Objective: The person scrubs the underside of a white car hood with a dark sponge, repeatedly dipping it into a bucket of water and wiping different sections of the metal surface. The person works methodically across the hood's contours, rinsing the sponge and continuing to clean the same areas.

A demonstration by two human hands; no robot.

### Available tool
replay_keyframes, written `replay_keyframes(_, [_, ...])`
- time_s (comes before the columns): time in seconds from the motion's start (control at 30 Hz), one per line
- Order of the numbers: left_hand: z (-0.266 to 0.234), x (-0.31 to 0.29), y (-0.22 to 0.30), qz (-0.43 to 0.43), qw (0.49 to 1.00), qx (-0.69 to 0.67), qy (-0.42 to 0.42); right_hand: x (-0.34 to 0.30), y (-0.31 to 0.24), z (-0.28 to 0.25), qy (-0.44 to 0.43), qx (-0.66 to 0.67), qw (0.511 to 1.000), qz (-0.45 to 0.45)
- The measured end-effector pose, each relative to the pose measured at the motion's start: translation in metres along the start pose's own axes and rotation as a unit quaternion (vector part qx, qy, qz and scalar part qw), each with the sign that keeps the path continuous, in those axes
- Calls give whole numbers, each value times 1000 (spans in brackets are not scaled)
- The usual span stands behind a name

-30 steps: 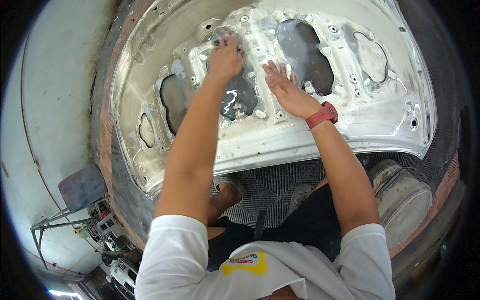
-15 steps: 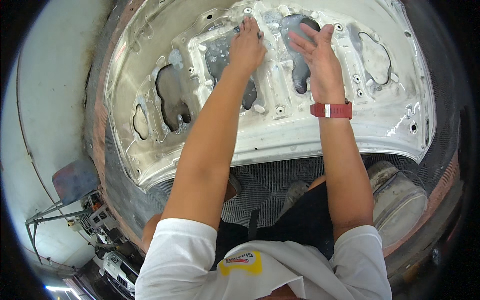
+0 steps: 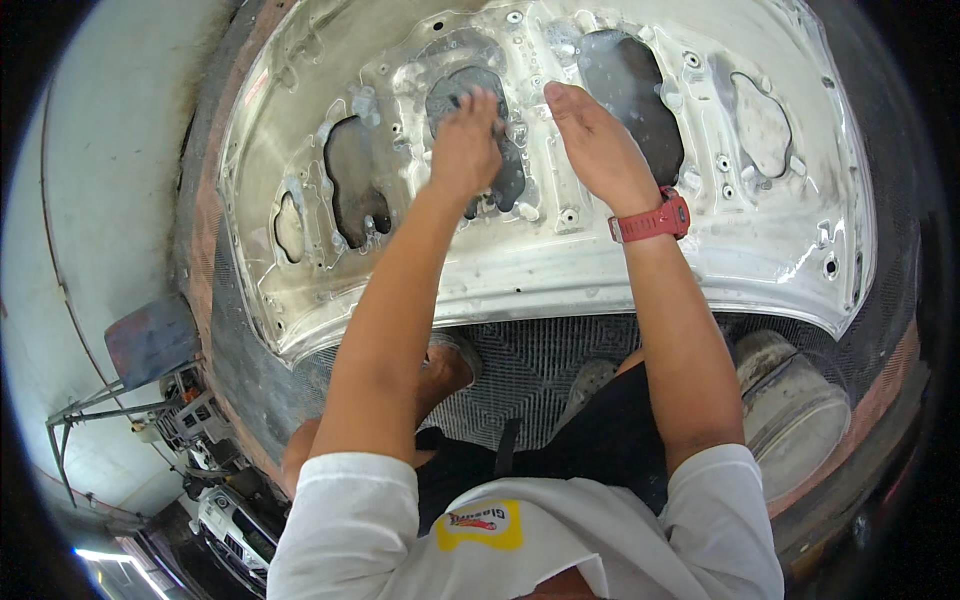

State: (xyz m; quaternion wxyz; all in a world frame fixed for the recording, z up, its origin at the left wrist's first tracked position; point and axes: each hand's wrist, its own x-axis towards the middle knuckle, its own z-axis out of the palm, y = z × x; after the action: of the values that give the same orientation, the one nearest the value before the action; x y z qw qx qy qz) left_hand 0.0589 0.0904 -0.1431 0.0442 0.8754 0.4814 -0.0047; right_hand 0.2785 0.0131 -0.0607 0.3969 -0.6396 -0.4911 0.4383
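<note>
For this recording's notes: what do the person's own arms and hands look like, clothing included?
Both arms wear short white sleeves, with bare forearms below. The left hand and right hand are gloveless. A red watch circles the right wrist; the left wrist has none.

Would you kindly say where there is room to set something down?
Bare: ridged black floor mat between the grey shoes; lower strip of the curved whitish metal panel between both forearms. Crowded: its middle, around the left hand, right hand and irregular dark openings.
</note>
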Motion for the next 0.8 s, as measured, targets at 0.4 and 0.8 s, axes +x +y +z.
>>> replay_keyframes(0.4, [-5,-20,-22,23,999,-14,18,-12,-8,-3,-3,41,999,3])
replay_keyframes(0.8, [-143,-43,93,-130,754,-643,-15,-16,0,-9,-27,152,985,-74])
